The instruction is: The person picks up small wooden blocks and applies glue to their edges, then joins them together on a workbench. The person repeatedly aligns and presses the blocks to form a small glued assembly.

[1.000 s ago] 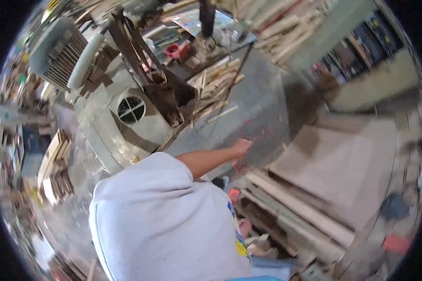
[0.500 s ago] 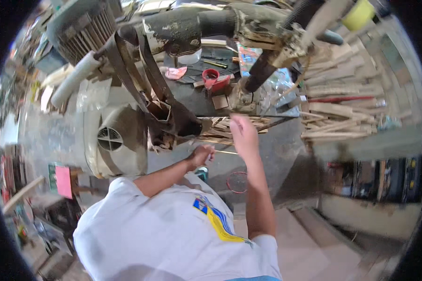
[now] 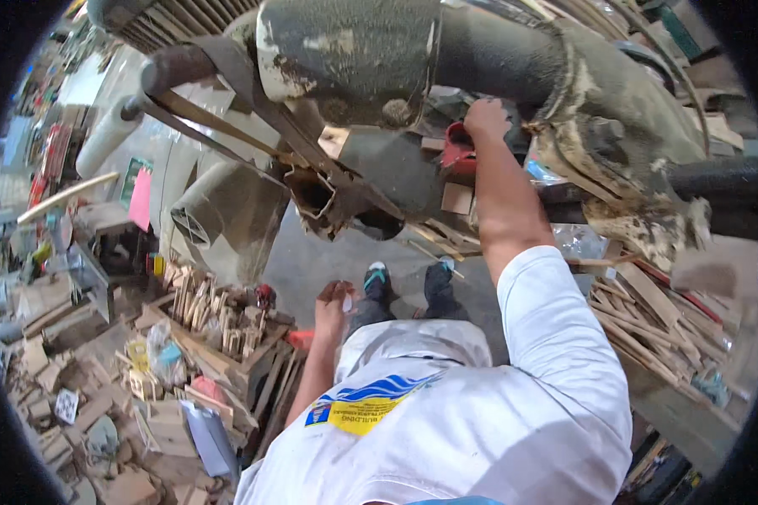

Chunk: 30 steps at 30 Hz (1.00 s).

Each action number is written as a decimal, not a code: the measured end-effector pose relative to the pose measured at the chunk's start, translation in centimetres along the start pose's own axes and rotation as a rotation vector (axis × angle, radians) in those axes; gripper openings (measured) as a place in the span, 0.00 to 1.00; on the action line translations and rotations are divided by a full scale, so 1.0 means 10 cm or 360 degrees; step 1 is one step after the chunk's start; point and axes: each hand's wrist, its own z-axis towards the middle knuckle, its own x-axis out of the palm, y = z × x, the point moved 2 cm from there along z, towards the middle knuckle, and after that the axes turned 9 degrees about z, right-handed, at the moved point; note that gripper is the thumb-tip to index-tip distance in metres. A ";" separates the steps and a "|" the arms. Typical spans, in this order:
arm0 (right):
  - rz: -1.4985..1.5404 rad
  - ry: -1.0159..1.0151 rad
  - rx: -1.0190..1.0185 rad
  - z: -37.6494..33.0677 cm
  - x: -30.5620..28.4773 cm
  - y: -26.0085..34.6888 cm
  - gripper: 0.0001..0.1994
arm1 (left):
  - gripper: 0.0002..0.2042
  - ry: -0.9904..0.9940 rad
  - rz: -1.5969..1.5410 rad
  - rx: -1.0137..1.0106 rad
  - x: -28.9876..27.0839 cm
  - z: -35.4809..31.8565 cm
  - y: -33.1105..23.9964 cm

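Your right hand is just beside the red cup on the dark desk — its opening and grip I can't tell. Your left hand looks loosely curled, contents unclear. Keep your right wrist clear of the dusty pipe.

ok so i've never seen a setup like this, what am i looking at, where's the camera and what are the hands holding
There's no robot here: these are a person's bare hands, filmed by a fisheye camera worn on the head. It looks down, so straight edges bend toward the rim.

The right hand reaches out beside a round-mouthed red object; I can't tell whether it grips it. The left hand is lower, near the lap; anything in it is too small to make out.

The dusty machine fills the top. The red object and a small brown block are at the dark work surface. Wood strips are bunched at left.
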 end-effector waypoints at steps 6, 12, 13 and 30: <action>-0.0196 0.0262 -0.0089 0.24 0.28 -0.03 0.18 | 0.15 0.0033 0.0036 -0.0025 0.68 -0.08 -0.23; 0.0094 -0.0177 -0.0069 0.03 -0.10 -0.05 0.13 | 0.16 0.0142 0.0857 0.0784 1.06 0.60 -0.75; 0.0187 -0.0095 0.0005 -0.07 -0.26 0.00 0.13 | 0.17 0.0204 0.0857 0.0734 1.13 0.63 -0.94; 0.1092 0.0300 0.0395 -2.92 0.27 -0.87 0.11 | 0.15 0.0196 0.1927 0.1223 1.91 1.33 -1.32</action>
